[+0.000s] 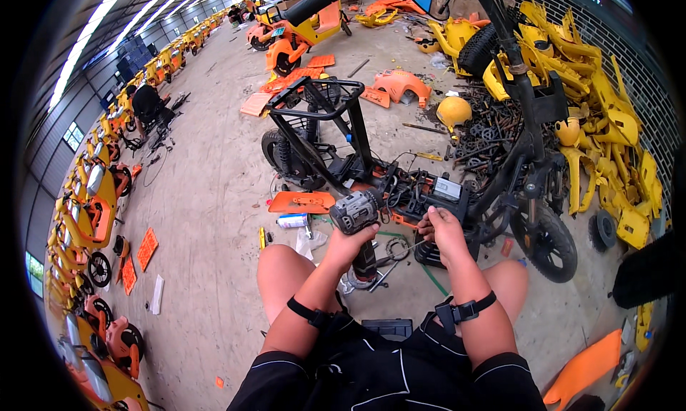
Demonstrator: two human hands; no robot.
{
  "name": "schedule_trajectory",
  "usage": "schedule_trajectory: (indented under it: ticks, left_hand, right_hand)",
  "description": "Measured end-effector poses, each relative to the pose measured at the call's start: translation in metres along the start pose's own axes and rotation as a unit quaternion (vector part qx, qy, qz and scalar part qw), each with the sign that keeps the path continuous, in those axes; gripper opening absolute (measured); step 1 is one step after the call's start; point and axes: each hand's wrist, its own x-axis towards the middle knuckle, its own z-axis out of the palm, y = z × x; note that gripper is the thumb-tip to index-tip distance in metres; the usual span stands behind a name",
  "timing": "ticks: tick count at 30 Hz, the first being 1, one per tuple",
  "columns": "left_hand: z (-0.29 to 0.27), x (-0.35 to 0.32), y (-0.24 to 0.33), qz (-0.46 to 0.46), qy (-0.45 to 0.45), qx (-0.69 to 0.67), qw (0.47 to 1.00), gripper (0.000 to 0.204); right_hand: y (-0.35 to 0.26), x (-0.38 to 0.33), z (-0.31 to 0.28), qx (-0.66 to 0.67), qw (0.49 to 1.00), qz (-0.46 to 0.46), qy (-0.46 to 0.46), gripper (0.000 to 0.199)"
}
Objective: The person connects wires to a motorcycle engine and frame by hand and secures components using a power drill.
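Observation:
My left hand [348, 244] is wrapped round a cordless power tool [356, 211], its dark grey block-shaped end turned up. A red-and-black part shows below the hand. My right hand [441, 229] has its fingers pinched together beside the frame. A thin rod-like piece [411, 249] runs down and left from these fingertips, its kind too small to tell. Just ahead of both hands stands a stripped black electric scooter frame [400, 186] with bare wiring and a silver-topped box [447, 189] in its middle. Its rear rack [321, 100] is at left, its front wheel [547, 243] at right.
An orange panel [301, 202], a spray can [291, 220] and loose tools [386, 275] lie near my knees. Metal parts [493, 136] and yellow body panels [614, 139] are piled at right. Yellow scooters [93, 197] line the left wall, where another person [146, 104] crouches.

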Motion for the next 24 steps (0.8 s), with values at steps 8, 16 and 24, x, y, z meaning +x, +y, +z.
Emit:
schedule_trajectory:
  ticks: [8,16,24]
  left_hand:
    - [0.001,-0.001,0.007,0.033,-0.032,-0.057,0.997,0.033]
    - [0.016,0.004,0.012,0.026,0.002,-0.029,0.999,0.024]
    - [0.014,-0.001,0.016,0.066,0.000,-0.066,0.996,0.030]
  right_hand:
    - [-0.001,-0.001,0.012,-0.001,0.999,-0.023,-0.023,0.031]
    - [-0.004,0.005,0.022,0.033,0.999,-0.027,-0.030,0.026]
    - [-0.011,0.000,0.034,0.064,0.997,-0.039,-0.035,0.027]
